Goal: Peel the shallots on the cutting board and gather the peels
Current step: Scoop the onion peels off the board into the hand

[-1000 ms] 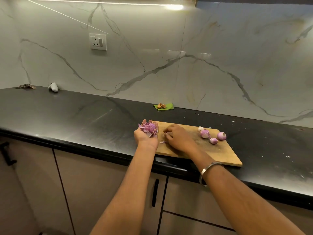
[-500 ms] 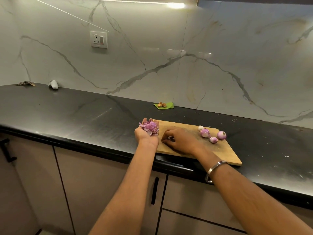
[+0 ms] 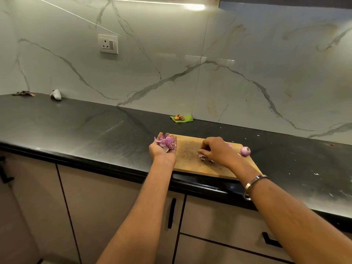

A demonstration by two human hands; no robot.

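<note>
No readable text, labels or numbers anywhere.

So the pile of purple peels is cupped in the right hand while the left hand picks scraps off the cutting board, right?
Not quite: the hands are swapped. The head view shows the peels cupped in the left hand, while the right hand picks scraps off the cutting board.

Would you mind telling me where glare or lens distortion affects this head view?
Head view: the light strip blows out at the top, its glare streaking the backsplash and countertop; wide-angle bending curves the counter edge; the right hand looks slightly soft.
</note>
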